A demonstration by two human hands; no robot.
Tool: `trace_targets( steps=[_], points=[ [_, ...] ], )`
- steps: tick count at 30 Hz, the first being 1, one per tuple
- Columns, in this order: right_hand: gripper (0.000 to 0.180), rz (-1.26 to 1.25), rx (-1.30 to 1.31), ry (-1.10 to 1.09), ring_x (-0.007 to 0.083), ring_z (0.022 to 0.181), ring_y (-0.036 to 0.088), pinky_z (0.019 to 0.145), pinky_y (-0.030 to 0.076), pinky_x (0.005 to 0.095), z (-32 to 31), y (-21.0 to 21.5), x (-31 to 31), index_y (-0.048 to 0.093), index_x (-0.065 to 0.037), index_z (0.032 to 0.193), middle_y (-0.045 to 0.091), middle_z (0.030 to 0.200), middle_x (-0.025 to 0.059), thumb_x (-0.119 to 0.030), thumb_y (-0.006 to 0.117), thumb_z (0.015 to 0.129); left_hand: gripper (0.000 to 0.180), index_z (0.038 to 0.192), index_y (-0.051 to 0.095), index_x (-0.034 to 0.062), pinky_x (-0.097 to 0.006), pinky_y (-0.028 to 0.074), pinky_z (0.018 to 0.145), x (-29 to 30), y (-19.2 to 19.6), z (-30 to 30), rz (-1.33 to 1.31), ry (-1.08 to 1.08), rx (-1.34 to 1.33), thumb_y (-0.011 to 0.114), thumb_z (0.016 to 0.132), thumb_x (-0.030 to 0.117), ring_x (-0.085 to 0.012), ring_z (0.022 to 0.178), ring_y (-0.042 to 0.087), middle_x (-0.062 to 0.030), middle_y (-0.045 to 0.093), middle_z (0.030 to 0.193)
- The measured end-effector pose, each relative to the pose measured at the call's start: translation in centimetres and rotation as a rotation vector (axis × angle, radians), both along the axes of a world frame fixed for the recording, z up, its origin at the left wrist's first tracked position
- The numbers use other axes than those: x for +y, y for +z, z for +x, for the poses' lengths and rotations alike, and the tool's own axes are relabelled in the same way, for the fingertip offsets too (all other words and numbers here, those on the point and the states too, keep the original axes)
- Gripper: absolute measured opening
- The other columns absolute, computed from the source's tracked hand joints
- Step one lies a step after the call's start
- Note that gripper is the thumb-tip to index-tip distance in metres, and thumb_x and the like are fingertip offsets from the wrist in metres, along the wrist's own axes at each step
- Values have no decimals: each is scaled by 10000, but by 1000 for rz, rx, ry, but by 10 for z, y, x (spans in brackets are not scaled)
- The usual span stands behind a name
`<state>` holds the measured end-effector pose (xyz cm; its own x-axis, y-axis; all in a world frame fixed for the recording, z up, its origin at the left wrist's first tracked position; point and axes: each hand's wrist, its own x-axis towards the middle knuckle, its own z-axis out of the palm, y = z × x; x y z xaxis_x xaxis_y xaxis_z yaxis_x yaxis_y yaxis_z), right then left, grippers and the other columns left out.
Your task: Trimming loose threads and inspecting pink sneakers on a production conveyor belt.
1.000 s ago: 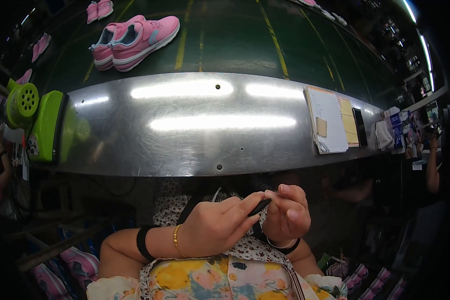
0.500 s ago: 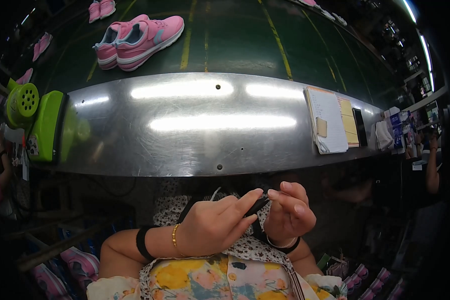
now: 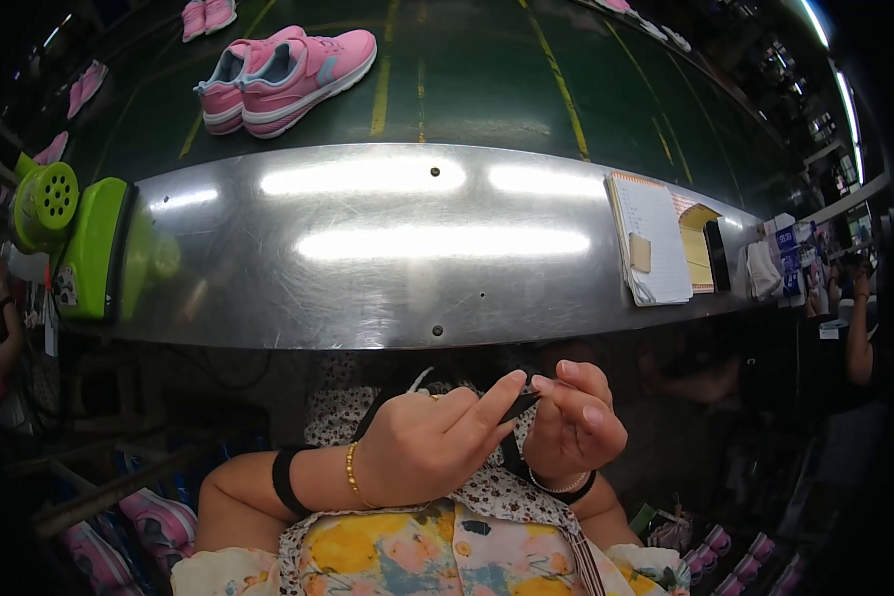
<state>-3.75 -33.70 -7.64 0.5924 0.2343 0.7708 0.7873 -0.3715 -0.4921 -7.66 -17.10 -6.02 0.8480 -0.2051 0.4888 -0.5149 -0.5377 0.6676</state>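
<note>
Both hands are held together in front of my chest, below the steel worktop point(image 3: 387, 248). My left hand point(image 3: 432, 447) and my right hand point(image 3: 576, 422) pinch a small black object point(image 3: 520, 405) between their fingertips; a thin black strap runs down from it toward my lap. What the black object is cannot be made out. My left wrist carries a black band and a gold bracelet, my right wrist a black band.
A pair of pink sneakers point(image 3: 288, 70) rides the dark green conveyor belt point(image 3: 487, 79) beyond the worktop. A green device point(image 3: 79, 238) sits at the left end, a notepad point(image 3: 651, 238) and yellow papers at the right. More pink shoes point(image 3: 159, 521) lie below left.
My fingertips have shifted slightly on the black object, and the hands sit a little closer together. Nothing else has moved.
</note>
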Motion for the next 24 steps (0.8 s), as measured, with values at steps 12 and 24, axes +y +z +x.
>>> trace_targets(
  steps=[12,24],
  points=[
    [405,38,18,24,253,845,666,698,528,351,-5,0,14,411,-94,1107,681,837,91,39,646,805,440,1181,583,-19,-245,313,355,14,2,-3,12,2,-19,678,769,99,-98,396,395,5,447,580],
    [364,73,15,43,252,843,665,698,533,349,-5,-4,16,427,-94,1077,676,848,92,27,647,813,433,1178,585,-16,-243,336,357,14,-1,-3,-14,5,-25,678,768,88,-101,399,419,0,461,581]
  ],
)
